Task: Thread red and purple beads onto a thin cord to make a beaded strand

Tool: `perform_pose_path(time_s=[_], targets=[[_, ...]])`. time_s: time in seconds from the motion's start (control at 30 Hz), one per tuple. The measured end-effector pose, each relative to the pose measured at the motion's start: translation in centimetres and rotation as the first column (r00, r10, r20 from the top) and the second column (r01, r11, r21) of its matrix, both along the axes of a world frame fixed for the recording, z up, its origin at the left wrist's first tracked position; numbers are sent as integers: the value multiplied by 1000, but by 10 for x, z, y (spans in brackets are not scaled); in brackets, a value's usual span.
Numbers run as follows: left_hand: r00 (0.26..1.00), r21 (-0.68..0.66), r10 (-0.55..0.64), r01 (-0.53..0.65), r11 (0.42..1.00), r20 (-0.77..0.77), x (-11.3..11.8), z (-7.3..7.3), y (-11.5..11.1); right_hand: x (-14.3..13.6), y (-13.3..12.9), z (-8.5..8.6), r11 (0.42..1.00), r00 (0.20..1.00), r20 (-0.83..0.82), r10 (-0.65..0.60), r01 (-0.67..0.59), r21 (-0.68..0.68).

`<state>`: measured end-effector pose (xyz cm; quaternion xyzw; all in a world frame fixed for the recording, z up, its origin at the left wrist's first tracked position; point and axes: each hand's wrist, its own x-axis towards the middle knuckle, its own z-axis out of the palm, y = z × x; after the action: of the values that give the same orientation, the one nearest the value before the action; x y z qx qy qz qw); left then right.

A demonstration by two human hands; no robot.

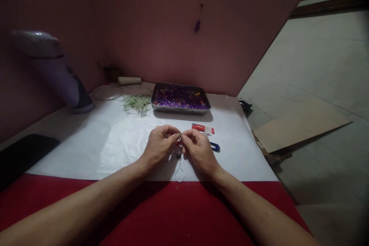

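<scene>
My left hand (160, 144) and my right hand (200, 150) meet over the white sheet, both closed in a pinch with fingertips touching or nearly so. Between them is a beaded string (179, 156) with red beads near the fingers and a dark bead below. Its thin pale cord ends in a loop that hangs toward me. Fingers hide the upper part of the string. Just beyond my right hand lies a red and clear packet (203, 128). A blue-handled tool (215, 147) is partly covered by that hand.
A metal tray (181, 110) of purple beads stands at the back, beside a tangle of greenish cords (137, 104). A purple bottle (62, 77) rises at left, near a black flat object (27, 155). Cardboard (300, 127) lies on the floor at right.
</scene>
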<state>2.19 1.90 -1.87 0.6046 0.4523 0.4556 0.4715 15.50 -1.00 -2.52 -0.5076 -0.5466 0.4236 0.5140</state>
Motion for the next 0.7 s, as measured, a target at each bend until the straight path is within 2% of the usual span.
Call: perform_pose_path(time_s=[0.3, 0.7], targets=[[998, 31, 19, -17, 999, -61, 0, 1, 0, 0, 1, -2, 1000, 1000, 0, 10, -10, 9], [974, 135, 31, 0, 991, -227, 0, -1, 2, 0, 1, -3, 1000, 1000, 8, 6, -6, 29]])
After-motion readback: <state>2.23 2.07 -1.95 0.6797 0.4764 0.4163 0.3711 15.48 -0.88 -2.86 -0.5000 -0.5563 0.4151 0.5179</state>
